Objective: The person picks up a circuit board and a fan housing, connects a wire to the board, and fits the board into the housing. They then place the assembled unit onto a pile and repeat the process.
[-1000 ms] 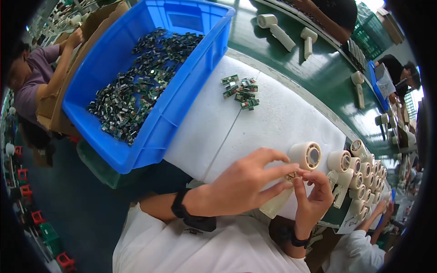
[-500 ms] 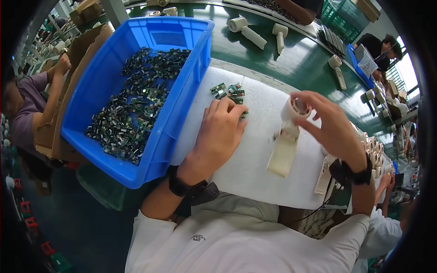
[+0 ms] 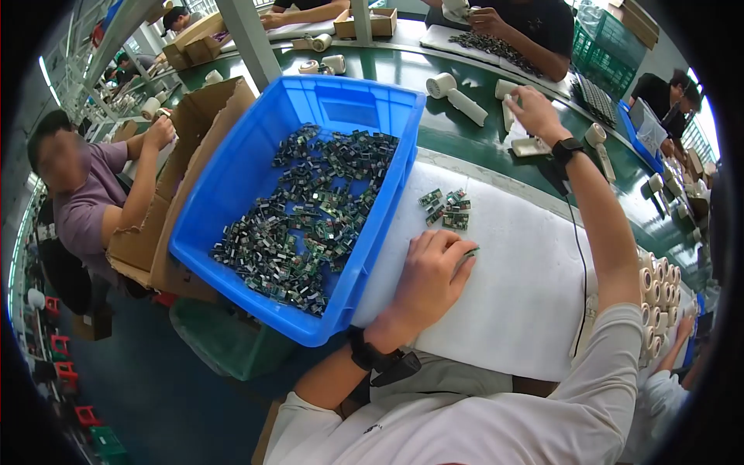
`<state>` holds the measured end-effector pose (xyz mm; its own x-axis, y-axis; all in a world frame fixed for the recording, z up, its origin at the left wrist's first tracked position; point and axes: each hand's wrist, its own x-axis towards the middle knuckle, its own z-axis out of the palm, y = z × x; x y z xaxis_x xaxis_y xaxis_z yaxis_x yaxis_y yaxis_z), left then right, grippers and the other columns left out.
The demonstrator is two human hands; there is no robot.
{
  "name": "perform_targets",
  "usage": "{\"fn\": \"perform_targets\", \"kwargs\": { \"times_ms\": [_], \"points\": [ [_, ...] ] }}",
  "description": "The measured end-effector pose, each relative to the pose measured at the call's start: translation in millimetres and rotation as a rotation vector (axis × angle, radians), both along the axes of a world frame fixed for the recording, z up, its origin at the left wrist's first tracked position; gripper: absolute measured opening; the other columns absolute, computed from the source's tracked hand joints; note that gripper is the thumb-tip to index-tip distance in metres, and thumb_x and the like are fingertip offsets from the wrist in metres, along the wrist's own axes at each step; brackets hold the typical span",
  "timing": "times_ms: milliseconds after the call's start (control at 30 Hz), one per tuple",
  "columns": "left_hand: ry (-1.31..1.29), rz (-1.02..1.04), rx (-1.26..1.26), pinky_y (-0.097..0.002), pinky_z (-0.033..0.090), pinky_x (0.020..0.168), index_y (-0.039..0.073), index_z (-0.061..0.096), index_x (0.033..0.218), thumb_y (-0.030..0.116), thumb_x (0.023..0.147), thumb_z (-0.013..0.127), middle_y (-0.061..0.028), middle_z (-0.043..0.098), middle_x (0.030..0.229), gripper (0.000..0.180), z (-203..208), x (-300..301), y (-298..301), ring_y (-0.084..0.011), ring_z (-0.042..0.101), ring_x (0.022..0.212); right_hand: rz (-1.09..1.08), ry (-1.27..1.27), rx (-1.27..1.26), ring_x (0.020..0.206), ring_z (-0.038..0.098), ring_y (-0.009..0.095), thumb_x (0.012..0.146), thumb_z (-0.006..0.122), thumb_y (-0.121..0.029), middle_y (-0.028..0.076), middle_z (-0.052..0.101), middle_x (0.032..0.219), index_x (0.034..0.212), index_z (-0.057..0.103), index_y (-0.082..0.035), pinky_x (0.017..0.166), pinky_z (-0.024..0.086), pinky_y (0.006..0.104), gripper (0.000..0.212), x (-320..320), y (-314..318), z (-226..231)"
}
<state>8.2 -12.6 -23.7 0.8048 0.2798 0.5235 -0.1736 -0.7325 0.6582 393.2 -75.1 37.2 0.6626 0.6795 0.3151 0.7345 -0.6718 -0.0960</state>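
My left hand [image 3: 434, 275] rests on the white foam mat [image 3: 527, 302], its fingers curled and pinched at a small green circuit board [image 3: 473, 252], mostly hidden beneath them. Just beyond lie several loose circuit boards [image 3: 446, 205]. Stretched far forward over the green belt, my right hand [image 3: 536, 115] has bent fingers at the head of a white handheld fan [image 3: 508, 91]; its fingers seem closed on it. Below that hand an off-white fan part [image 3: 530, 147] lies on the belt.
A blue bin [image 3: 310, 325] of circuit boards stands left of the mat, beside a cardboard box [image 3: 147, 240]. Other white fans [image 3: 457, 99] lie along the green belt. Rows of white fans [image 3: 655, 302] sit at right. A thin black cable [image 3: 583, 263] crosses the mat. Co-workers sit around.
My right hand has moved from above the mat, where it held a white fan with an opened handle, forward to the belt. The left hand stays by the boards. The view has shifted.
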Motion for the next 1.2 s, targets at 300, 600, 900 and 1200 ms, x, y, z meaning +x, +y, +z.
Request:
{"fn": "perform_targets", "kwargs": {
  "times_ms": [300,600,900,1200],
  "points": [
    [-0.079,0.044,-0.070,-0.0422,0.046,0.088,0.004,0.070,0.100,0.013,0.092,0.069,-0.0102,0.066,0.097,0.012,-9,5,4,-0.0302,0.061,0.097,0.141,0.001,-0.074,0.106,0.066,0.041,0.084,0.071,-0.021,0.027,0.067,0.106,0.106,0.061,0.002,0.085,0.055,0.0489,0.034,-30,96,-46],
    [-0.113,0.064,-0.081,-0.0416,0.045,0.092,0.003,0.067,0.091,0.016,0.094,0.066,-0.0102,0.062,0.099,0.013,-20,-3,-3,-0.0294,0.057,0.101,0.524,-0.284,-0.112,0.105,0.055,0.041,0.078,0.063,0.008,0.019,0.057,0.109,0.111,0.062,-0.001,0.089,0.047,0.0510,0.034,-137,-20,42],
    [-0.140,0.029,-0.049,-0.0418,0.043,0.096,0.003,0.066,0.094,0.015,0.093,0.065,-0.0091,0.060,0.101,0.013,-22,8,-13,-0.0281,0.054,0.104,0.361,-0.156,-0.200,0.088,0.060,0.037,0.084,0.060,0.007,0.019,0.058,0.096,0.107,0.063,0.000,0.072,0.046,0.0452,0.024,-260,-167,73],
    [-0.124,0.089,0.126,-0.0412,0.043,0.098,0.005,0.063,0.095,0.006,0.082,0.066,-0.0115,0.057,0.105,0.013,-25,6,-17,-0.0297,0.052,0.107,0.650,0.117,-0.093,0.077,0.061,0.029,0.088,0.075,-0.006,0.012,0.065,0.093,0.117,0.071,-0.008,0.068,0.052,0.0390,0.029,-351,-174,58]
  ]
}}
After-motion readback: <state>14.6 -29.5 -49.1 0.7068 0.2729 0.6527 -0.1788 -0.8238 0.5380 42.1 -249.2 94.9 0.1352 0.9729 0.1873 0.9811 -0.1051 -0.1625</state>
